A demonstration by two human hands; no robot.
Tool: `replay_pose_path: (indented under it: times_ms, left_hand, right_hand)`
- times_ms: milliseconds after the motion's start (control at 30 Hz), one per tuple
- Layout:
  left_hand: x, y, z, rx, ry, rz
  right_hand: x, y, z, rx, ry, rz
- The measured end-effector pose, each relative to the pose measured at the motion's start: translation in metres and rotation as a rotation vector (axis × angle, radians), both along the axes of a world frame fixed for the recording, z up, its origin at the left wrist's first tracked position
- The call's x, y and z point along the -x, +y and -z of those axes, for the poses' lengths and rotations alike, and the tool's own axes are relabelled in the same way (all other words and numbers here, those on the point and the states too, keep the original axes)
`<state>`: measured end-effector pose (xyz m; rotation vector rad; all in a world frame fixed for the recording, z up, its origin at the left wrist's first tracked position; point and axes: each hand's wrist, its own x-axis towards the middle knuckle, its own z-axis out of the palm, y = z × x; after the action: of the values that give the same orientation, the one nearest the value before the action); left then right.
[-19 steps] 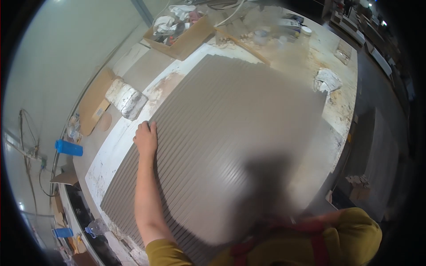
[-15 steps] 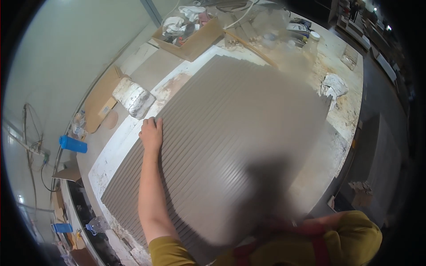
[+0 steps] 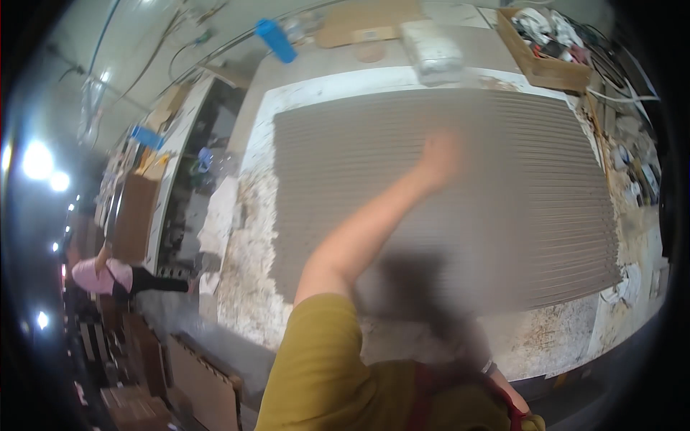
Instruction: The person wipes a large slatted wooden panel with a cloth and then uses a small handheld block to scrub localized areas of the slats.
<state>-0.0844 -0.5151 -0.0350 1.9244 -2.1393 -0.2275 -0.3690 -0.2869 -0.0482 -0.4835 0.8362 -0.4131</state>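
Observation:
A large grey-brown ridged panel [image 3: 338,179] lies flat on the work table, its grooves running from left to right. My left arm reaches up across it, and my left hand [image 3: 442,154] is over the panel's upper middle. Motion and haze smear its fingers, so I cannot tell whether it touches the surface or holds anything. Low in the picture, close to my body at the panel's near edge, my right hand [image 3: 471,343] is a dark blur below a wristband. What it holds, if anything, is hidden. A hazy patch covers the middle of the panel.
The white, stained table top [image 3: 248,287] shows around the panel. Beyond it are a wrapped white block [image 3: 431,52], a blue bottle [image 3: 276,41] and a cardboard box [image 3: 550,72] of rags. A person in pink [image 3: 108,277] is at the far left, near stacked boards [image 3: 205,381].
The whole view has turned, so the panel now lies crosswise. My left hand has left the panel's far edge and is over its middle. My right arm stays low near my body.

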Motion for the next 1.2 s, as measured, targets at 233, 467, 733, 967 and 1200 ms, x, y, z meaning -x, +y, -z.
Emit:
replay_pose_path:
  times_ms: [233,467,733,967,1200]
  left_hand:
    - [-0.074,0.235,-0.050,0.187,0.312,-0.469]
    - [-0.123,0.405,-0.035,0.580,0.997,-1.180]
    - [-0.071,0.386,-0.003,0.592,1.082,-1.166]
    - [-0.066,0.394,0.006,0.661,1.197,-1.172]
    - [-0.186,0.438,0.114,0.318,0.034,-1.183]
  right_hand:
    - [-0.007,0.002,-0.012,0.171,-0.039,-0.067]
    - [-0.006,-0.002,-0.010,0.043,-0.061,0.018]
    - [0.010,-0.008,-0.019,0.065,-0.177,-0.121]
    - [0.180,-0.099,-0.052,0.820,0.499,0.053]
    - [0.450,-0.255,0.033,1.288,1.294,0.172]
